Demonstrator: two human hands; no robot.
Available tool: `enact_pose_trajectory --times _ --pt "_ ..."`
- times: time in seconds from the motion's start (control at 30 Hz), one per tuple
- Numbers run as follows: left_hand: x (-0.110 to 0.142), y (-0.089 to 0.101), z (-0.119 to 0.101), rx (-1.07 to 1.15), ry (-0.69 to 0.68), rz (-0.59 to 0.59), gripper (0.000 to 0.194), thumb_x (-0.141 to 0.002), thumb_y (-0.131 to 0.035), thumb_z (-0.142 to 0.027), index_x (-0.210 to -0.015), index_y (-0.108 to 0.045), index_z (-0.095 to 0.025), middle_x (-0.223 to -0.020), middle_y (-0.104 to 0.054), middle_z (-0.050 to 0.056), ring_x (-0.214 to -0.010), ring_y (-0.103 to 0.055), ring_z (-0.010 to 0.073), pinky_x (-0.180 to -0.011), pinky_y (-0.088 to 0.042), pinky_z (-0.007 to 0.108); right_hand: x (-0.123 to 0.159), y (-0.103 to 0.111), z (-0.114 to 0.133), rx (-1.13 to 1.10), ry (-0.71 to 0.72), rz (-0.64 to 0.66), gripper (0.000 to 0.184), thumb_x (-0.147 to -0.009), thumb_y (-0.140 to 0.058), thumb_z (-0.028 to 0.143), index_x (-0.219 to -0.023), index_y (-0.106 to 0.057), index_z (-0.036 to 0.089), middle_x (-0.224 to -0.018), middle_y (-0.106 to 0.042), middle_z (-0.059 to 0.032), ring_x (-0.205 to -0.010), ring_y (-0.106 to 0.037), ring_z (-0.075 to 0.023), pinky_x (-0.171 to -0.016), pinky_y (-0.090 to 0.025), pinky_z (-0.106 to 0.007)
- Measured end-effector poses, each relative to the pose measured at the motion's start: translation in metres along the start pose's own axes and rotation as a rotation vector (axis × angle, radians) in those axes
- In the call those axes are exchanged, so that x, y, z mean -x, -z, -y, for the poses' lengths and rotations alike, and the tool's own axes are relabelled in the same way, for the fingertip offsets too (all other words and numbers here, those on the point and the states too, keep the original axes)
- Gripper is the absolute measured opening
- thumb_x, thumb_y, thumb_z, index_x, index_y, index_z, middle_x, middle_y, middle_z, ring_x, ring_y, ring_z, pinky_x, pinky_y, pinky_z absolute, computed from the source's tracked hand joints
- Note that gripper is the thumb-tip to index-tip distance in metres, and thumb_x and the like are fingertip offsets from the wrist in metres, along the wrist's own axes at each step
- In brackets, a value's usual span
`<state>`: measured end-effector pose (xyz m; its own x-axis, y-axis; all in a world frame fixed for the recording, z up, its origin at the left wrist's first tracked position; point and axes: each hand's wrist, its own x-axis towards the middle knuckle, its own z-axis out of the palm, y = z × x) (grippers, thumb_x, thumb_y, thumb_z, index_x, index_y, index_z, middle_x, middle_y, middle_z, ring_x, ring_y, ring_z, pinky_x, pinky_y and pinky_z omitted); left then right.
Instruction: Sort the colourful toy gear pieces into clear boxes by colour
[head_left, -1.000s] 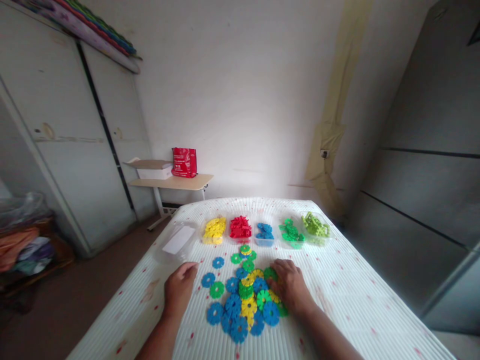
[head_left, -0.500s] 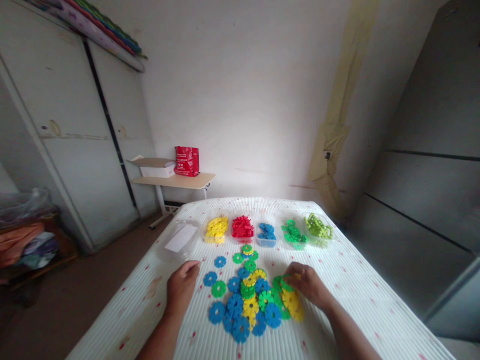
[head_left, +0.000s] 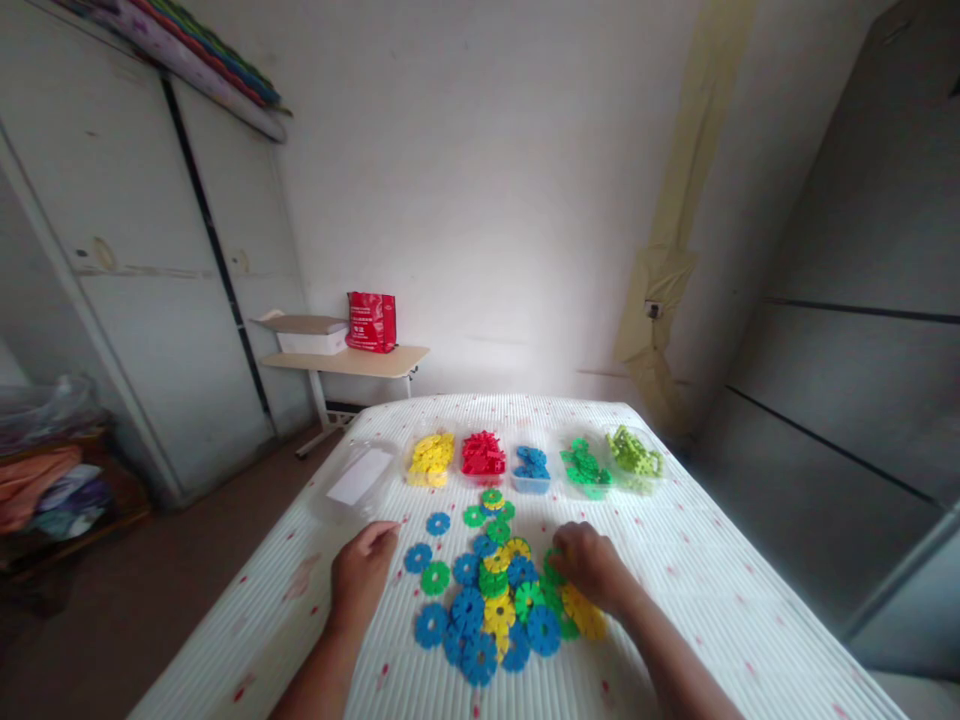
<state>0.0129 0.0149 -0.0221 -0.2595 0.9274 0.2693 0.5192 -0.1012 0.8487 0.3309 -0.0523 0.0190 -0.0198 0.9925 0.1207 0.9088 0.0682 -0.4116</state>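
My left hand [head_left: 363,574] rests on its side on the tablecloth, fingers curled and closed; whether something is inside is hidden. A blue notched plastic disc [head_left: 418,558] and a green notched disc [head_left: 435,578] lie just right of it. My right hand [head_left: 591,562] is over the right side of the pile, fingers closed and pointing down at green discs [head_left: 551,597]. Its fingertips are hidden, so I cannot tell what they grip. Yellow discs [head_left: 585,612] lie under that wrist. Joined yellow discs [head_left: 499,612] run through the middle of the pile, with blue discs [head_left: 480,658] around them.
Along the far side stand clear tubs of yellow pieces [head_left: 431,455], red pieces [head_left: 484,455], blue pieces [head_left: 532,463], green pieces [head_left: 585,465] and light-green pieces [head_left: 634,452]. A clear lid with a white label [head_left: 361,475] lies at left. Behind is a side table [head_left: 375,362] with a red bag [head_left: 371,322].
My right hand has shifted a little left, its fingers turning down over the green discs and covering more of them. My left hand stays in place.
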Motion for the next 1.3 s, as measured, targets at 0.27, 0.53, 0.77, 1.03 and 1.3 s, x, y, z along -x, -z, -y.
enact_pose_trajectory --times 0.27,0.53,0.77,1.03,1.3 --pt "-0.001 -0.002 0.008 0.021 0.007 0.015 0.033 -0.069 -0.049 -0.044 -0.078 -0.067 -0.018 -0.072 -0.070 0.004 -0.069 -0.064 0.0205 -0.062 -0.048 0.025 0.001 0.004 0.009 -0.010 0.047 0.051 0.010 -0.067 -0.054 0.018 -0.070 -0.063 0.018 -0.077 -0.065 -0.0041 -0.071 -0.056 -0.0148 -0.062 -0.036 -0.024" --pt "-0.002 -0.002 0.008 0.011 -0.001 0.003 0.032 -0.068 -0.050 -0.044 -0.076 -0.067 -0.018 -0.073 -0.071 0.004 -0.071 -0.064 0.0208 -0.066 -0.049 0.027 -0.011 0.008 -0.013 -0.758 -0.096 -0.156 0.010 -0.060 -0.060 0.024 -0.060 -0.054 0.017 -0.052 -0.053 0.0042 -0.051 -0.048 -0.0100 -0.049 -0.036 -0.022" --pt "-0.002 -0.003 0.009 0.040 0.013 0.015 0.032 -0.067 -0.051 -0.044 -0.076 -0.067 -0.019 -0.075 -0.072 0.004 -0.073 -0.065 0.0214 -0.067 -0.049 0.027 -0.010 0.013 -0.023 -0.878 -0.179 -0.347 0.014 -0.058 -0.061 0.029 -0.063 -0.052 0.018 -0.054 -0.053 0.0044 -0.053 -0.049 -0.0110 -0.053 -0.039 -0.024" --pt "0.000 0.000 0.001 0.082 0.033 0.015 0.033 -0.064 -0.052 -0.046 -0.074 -0.067 -0.018 -0.071 -0.071 0.004 -0.070 -0.065 0.0217 -0.065 -0.049 0.028 0.001 0.010 -0.026 -0.184 0.028 -0.152 0.022 -0.064 -0.046 0.016 -0.078 -0.063 0.020 -0.077 -0.066 -0.0026 -0.071 -0.059 -0.0157 -0.067 -0.042 -0.025" --pt "0.002 0.002 -0.006 0.043 0.026 -0.013 0.032 -0.064 -0.050 -0.045 -0.072 -0.067 -0.019 -0.070 -0.071 0.003 -0.067 -0.064 0.0207 -0.066 -0.049 0.027 -0.019 0.031 -0.032 -0.036 -0.026 -0.127 0.022 -0.066 -0.048 0.019 -0.077 -0.068 0.021 -0.068 -0.068 -0.0022 -0.065 -0.061 -0.0162 -0.061 -0.041 -0.023"
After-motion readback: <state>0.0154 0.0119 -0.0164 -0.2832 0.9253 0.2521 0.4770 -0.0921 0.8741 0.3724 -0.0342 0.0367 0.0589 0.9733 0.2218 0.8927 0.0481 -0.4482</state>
